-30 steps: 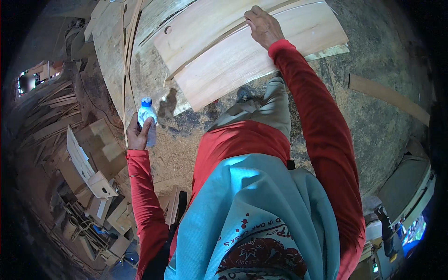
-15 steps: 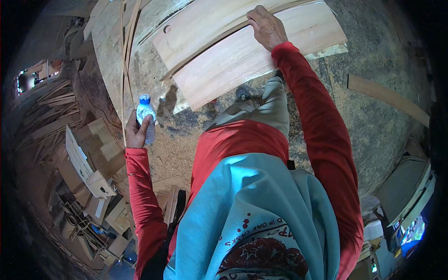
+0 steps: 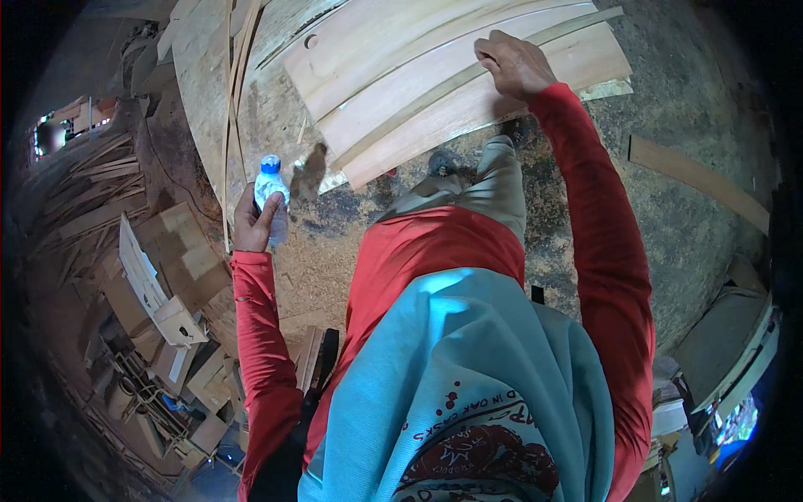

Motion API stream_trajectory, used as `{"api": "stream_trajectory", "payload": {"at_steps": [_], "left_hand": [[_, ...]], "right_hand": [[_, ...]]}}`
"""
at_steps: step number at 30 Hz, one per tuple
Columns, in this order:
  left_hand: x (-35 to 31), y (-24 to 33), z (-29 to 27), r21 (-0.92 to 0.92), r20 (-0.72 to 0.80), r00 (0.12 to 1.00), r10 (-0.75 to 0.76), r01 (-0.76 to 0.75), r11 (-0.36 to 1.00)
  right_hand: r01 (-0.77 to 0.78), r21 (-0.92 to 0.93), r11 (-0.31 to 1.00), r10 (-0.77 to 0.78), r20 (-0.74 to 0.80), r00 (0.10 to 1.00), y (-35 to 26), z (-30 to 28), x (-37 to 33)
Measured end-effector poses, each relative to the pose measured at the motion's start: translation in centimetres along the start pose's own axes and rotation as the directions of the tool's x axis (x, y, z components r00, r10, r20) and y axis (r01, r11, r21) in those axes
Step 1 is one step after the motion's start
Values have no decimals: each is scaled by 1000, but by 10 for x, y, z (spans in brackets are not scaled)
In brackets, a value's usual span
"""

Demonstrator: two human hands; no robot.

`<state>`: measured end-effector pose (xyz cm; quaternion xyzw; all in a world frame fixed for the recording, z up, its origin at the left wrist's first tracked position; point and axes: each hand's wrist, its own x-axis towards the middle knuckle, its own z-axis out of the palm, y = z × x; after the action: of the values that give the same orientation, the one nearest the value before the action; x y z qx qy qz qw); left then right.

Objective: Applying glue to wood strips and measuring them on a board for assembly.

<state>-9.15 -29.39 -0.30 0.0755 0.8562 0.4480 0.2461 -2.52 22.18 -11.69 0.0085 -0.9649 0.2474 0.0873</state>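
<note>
The left hand (image 3: 252,222) grips a blue-capped bottle (image 3: 269,185); over wooden boards (image 3: 401,90), the right hand (image 3: 512,65) curls its fingers (whether pinching anything, I cannot tell).

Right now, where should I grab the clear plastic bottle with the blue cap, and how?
Probably grip the bottle by its upper end, just under the cap, coming from the right: that round end stands free of the left hand, which wraps the lower part from the left.

Sawdust (image 3: 314,280), piled wood strips (image 3: 109,173) and planks (image 3: 401,96) show a woodworking shop.
</note>
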Motion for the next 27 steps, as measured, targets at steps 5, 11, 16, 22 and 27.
{"api": "stream_trajectory", "payload": {"at_steps": [5,11,16,22,27], "left_hand": [[2,6,8,19,-14,999,44,-43,999],[5,1,7,-1,-12,998,54,-54,999],[8,8,5,41,29,999,42,-43,998],[13,11,9,13,52,998,41,-41,999],[17,9,11,9,46,998,52,-53,999]], "right_hand": [[-24,32,999,25,-38,999,6,11,-17],[-85,132,988,109,-182,977,3,22,-28],[-136,109,985,157,-224,962,-3,26,-34],[-122,107,987,143,-212,967,4,25,-33],[53,30,998,-37,-392,919,10,30,-35]]}}
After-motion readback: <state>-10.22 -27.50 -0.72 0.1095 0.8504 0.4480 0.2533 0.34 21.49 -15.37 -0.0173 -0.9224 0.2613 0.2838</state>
